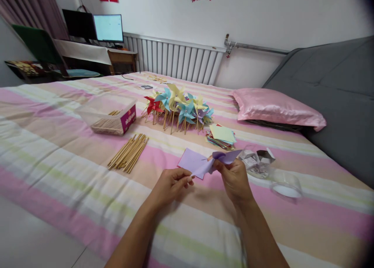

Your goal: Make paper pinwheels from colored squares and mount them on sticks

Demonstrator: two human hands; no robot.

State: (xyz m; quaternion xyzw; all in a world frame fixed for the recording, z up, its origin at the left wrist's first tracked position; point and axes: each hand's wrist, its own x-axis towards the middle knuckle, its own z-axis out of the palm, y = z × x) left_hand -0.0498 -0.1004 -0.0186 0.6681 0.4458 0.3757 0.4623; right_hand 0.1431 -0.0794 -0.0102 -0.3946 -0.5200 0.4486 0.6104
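Observation:
Between my two hands is a purple paper pinwheel [224, 157], partly folded, held above the bed. My right hand [233, 176] grips it near its centre, with the thumb pressed on the paper. The fingers of my left hand [175, 182] pinch a pointed corner of the same paper. Beneath lies a flat purple paper sheet [191, 158] with a pink edge showing under it. A stack of coloured paper squares [222, 134], pale yellow on top, sits just beyond my right hand. Whether a pin is in the pinwheel's centre, I cannot make out.
Finished pinwheels [178, 104] on sticks stand clustered farther back. To the left are a bundle of wooden sticks [128, 153] and a clear plastic box [106, 114] holding more sticks. A roll of clear tape [286, 185] and a small open box [264, 157] lie right, before a pink pillow [277, 108].

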